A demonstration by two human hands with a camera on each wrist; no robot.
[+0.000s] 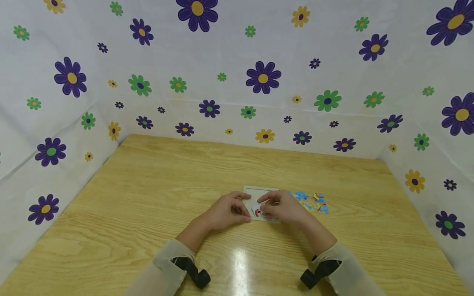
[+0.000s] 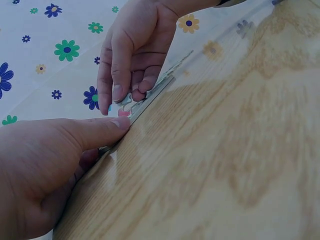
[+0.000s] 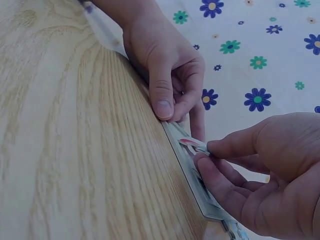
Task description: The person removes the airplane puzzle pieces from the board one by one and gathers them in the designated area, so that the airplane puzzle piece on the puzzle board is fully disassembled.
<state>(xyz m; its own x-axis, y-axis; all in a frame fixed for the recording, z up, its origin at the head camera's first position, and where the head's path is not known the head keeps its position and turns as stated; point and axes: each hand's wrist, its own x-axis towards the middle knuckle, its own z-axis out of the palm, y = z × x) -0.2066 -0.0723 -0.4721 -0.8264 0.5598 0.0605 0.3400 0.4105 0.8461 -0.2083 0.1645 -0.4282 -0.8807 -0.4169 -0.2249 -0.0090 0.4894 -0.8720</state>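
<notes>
A pale, shallow puzzle tray (image 1: 255,191) lies on the table between the two hands. The left hand (image 1: 225,212) holds its left side, thumb at the near corner and index finger farther up the edge. Between thumb and fingertips the right hand (image 1: 286,209) pinches a white puzzle piece (image 3: 191,143) with a red patch, over the tray's near part. In the right wrist view this piece is tilted and close to the tray (image 3: 204,207). Fingers hide part of the piece, and the right hand covers the tray's right side.
Several loose puzzle pieces (image 1: 319,200), blue, yellow and red, lie just right of the tray, partly behind the right hand. The wooden table (image 1: 177,168) is bounded at the back and sides by a white flowered cloth (image 1: 229,53).
</notes>
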